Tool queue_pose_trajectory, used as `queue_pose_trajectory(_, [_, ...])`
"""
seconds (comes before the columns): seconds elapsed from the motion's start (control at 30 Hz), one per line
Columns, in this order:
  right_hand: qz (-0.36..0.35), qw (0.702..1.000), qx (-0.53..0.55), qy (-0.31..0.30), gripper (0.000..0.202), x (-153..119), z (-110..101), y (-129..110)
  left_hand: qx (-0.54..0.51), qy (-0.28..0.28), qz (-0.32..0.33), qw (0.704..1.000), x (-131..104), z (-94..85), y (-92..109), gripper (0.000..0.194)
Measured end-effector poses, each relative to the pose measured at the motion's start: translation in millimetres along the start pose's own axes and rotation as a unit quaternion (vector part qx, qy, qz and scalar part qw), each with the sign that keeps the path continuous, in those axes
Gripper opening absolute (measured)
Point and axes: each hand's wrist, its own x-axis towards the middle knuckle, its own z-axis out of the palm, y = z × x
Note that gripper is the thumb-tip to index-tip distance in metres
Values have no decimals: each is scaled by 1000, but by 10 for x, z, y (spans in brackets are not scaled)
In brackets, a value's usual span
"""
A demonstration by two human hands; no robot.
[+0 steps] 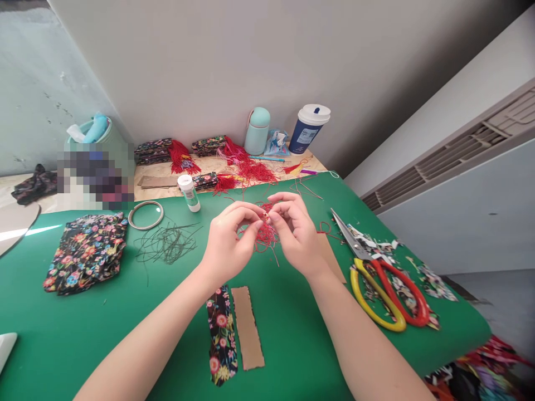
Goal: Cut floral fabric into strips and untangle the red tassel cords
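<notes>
My left hand (pixel 234 234) and my right hand (pixel 295 228) meet above the green table, thumbs and fingers pinched. Between their fingertips shows a tiny red-and-gold piece (pixel 266 216), too small to name surely. Right beneath and behind it lies a tangle of red cords (pixel 267 236), partly covered by the hands. Nearer to me, a strip of black floral fabric (pixel 221 334) lies beside a brown card strip with a dark edge (pixel 249 328). Another brown card piece (pixel 332 259) is partly hidden by my right forearm.
Large scissors (pixel 368 267) lie open at right among fabric scraps (pixel 437 281). At left are folded floral fabric (pixel 90 253), dark cords (pixel 167 242), a ring of tape (pixel 146 215) and a glue stick (pixel 189 193). Tasselled pieces (pixel 184 156), a flask (pixel 257 131) and a cup (pixel 307 131) stand behind.
</notes>
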Motion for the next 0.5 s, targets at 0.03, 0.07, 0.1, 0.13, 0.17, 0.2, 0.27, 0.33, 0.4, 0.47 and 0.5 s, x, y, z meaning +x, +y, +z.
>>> queue_pose_trajectory(0.03, [10,1000,20,-4,13,0,6,10,-16,-2,-14,1000,0,4,9,15])
queue_pose_trajectory(0.07, [20,999,38,-9,14,0,11,17,-26,-3,-26,999,0,8,17,15])
queue_pose_trajectory(0.1, [28,998,49,-12,15,1,13,22,-29,-4,-34,999,1,9,23,15])
queue_pose_trajectory(0.13, [33,998,53,-14,16,4,10,26,-25,-3,-39,999,3,8,28,16])
queue_pose_trajectory(0.17, [35,998,51,-12,16,10,0,28,-16,-2,-42,999,6,2,31,16])
queue_pose_trajectory(0.2, [34,998,47,-3,16,18,-18,29,-6,2,-43,999,11,-7,31,16])
queue_pose_trajectory(0.27, [25,999,38,30,14,42,-72,32,2,13,-50,999,25,-33,27,15])
queue_pose_trajectory(0.33, [15,998,34,58,14,66,-132,34,-21,30,-72,997,40,-61,23,13])
queue_pose_trajectory(0.4, [10,998,38,50,14,80,-166,26,-48,38,-96,993,46,-74,27,11])
queue_pose_trajectory(0.47, [15,999,42,12,16,78,-162,2,-60,32,-109,992,40,-66,36,10])
queue_pose_trajectory(0.5, [19,999,41,-8,16,72,-149,-15,-60,26,-111,992,34,-56,40,10])
